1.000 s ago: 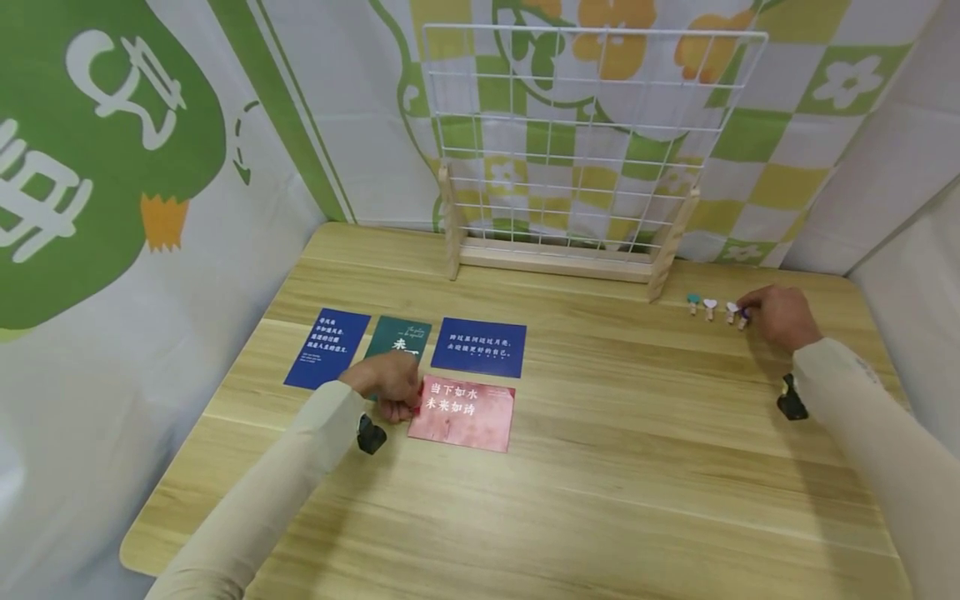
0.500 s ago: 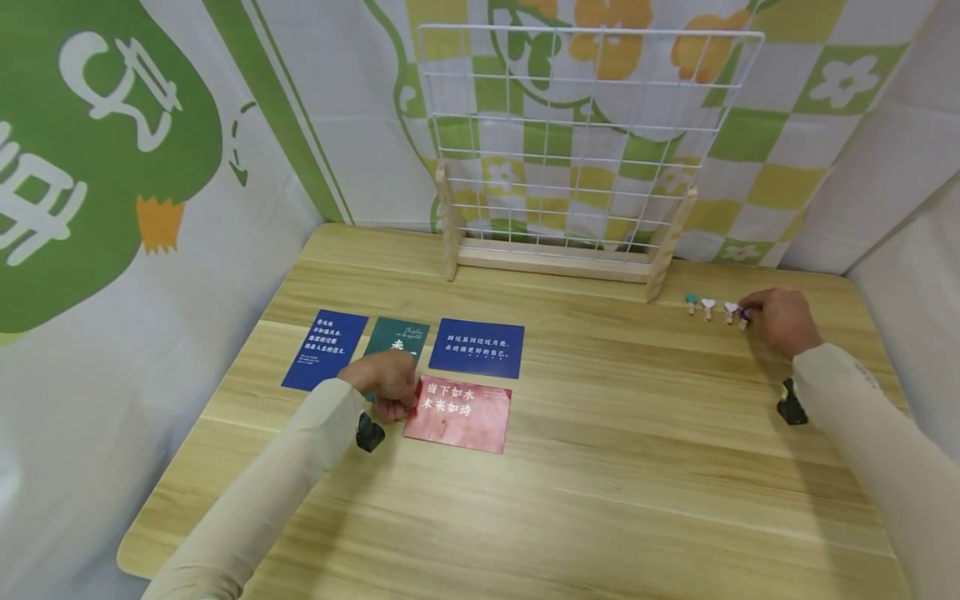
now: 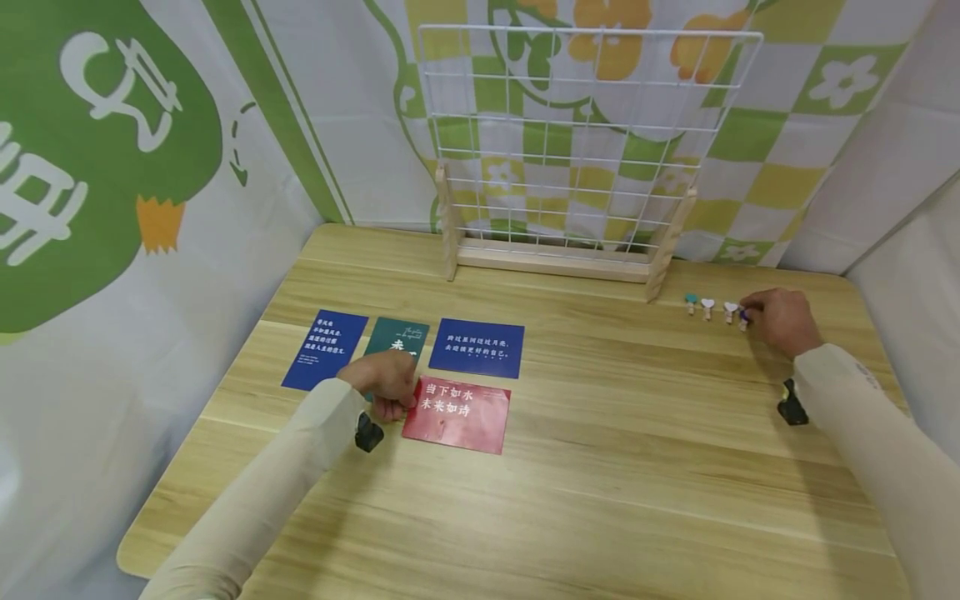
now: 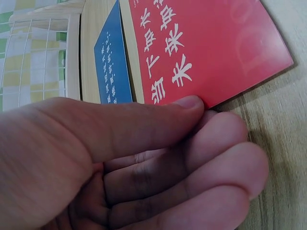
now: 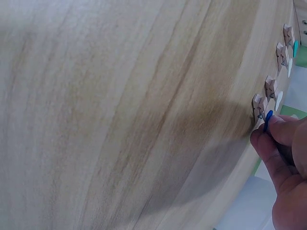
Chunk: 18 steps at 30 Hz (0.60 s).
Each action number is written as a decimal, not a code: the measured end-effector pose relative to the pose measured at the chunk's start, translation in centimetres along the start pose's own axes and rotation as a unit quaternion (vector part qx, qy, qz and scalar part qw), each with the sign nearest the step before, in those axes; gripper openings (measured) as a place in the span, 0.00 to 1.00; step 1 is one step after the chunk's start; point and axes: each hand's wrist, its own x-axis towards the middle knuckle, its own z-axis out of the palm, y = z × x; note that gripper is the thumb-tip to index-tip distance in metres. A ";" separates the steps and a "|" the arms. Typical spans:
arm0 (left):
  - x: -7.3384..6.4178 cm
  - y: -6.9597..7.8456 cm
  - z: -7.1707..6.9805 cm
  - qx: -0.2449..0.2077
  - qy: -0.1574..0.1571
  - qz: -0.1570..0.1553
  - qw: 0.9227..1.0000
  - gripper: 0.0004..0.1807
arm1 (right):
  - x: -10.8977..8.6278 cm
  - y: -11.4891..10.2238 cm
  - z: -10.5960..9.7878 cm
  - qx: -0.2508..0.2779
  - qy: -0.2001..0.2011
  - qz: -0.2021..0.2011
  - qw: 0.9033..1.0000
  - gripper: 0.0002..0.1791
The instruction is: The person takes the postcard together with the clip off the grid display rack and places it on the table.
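Note:
My left hand [image 3: 386, 383] pinches the left edge of a red card [image 3: 457, 417] with white lettering. In the left wrist view the thumb lies over a corner of the red card [image 4: 216, 48], with the fingers curled beneath. Over at the right, my right hand [image 3: 783, 318] grips a small wooden clothespin [image 3: 743, 322] by its dark blue top. The right wrist view shows thumb and forefinger on that blue top [image 5: 268, 120]. Beside it stand several more clothespins, one with a teal top [image 3: 691, 303] and others with white hearts [image 3: 707, 309].
Partly under the left hand lies a green card [image 3: 397, 333], between a blue card [image 3: 326, 350] and another blue card [image 3: 477, 347]. A white wire grid [image 3: 570, 158] stands in a wooden base [image 3: 555, 260] at the back of the wooden table [image 3: 637, 467]. Printed cloth hangs behind.
The red card looks slightly tilted, its glare lessened, and sits a touch further left in the head view. Both hands keep nearly the same places.

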 end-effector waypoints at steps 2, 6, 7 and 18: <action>0.0 0.0 -0.1 -0.005 -0.002 -0.007 1.000 0.11 | 0.0 0.0 0.0 0.000 -0.003 0.005 1.000 0.11; 0.2 0.1 -0.2 -0.017 -0.005 -0.021 1.000 0.10 | 0.0 -0.1 0.0 -0.002 0.009 0.007 1.000 0.12; 0.2 0.1 -0.2 -0.017 -0.005 -0.021 1.000 0.09 | -0.1 -0.1 0.0 -0.004 0.013 0.007 1.000 0.12; -0.9 2.1 -0.8 0.016 0.097 0.029 0.995 0.15 | -1.8 -5.4 -1.9 0.019 0.049 0.069 0.996 0.26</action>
